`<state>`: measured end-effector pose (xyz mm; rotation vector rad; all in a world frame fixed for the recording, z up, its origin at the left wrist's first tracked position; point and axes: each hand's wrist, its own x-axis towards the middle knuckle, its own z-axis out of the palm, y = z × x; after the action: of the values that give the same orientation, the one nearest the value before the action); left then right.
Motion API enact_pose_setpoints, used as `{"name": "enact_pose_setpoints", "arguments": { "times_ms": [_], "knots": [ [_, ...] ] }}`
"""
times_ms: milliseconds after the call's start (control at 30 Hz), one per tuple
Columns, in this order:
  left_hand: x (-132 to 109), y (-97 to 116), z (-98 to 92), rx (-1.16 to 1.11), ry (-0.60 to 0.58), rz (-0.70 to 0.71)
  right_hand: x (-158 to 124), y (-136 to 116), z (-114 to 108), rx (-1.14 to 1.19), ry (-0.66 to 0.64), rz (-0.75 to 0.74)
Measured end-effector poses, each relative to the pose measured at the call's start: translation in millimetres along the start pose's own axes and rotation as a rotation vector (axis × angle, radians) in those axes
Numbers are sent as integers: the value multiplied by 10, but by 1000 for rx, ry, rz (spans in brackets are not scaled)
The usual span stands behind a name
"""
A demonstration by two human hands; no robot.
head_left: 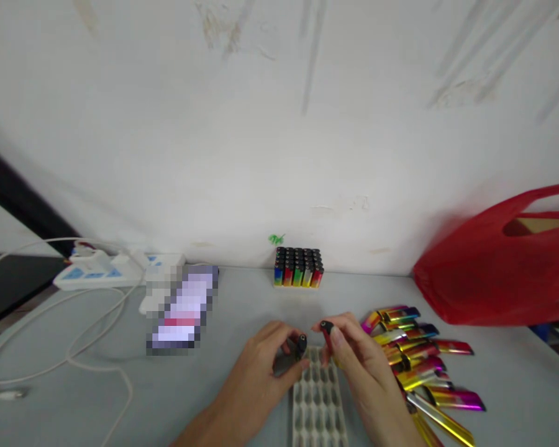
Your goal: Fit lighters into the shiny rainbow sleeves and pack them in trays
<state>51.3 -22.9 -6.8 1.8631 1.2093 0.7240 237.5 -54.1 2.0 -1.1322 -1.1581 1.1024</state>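
Lower centre: left hand (261, 366) and right hand (354, 354), each grip pinched on one lighter (300, 345) above empty tray (317, 403) — likely risk: a fumbled lighter dropping among loose lighters (419, 360), lower right, on bench (121, 397).

Grey table (242, 310) bears tray (317, 406), lighters (419, 354), red bag (494, 279), power strip (107, 273).

text: none legible | phone screen (182, 308): blurred | lighters (298, 268): no readable marks
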Motion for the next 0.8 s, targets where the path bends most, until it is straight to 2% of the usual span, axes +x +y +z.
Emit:
{"name": "enact_pose_setpoints", "arguments": {
  "times_ms": [200, 433, 800],
  "knots": [
    [6, 23, -7, 4, -7, -5, -21, 41, -13, -17, -40, 23],
    [14, 30, -20, -4, -48, 32, -46, 32, -25, -340, -130, -102],
    [22, -3, -15, -64, -82, 13, -47, 72, -47, -433, -175, -124]
  ]
}}
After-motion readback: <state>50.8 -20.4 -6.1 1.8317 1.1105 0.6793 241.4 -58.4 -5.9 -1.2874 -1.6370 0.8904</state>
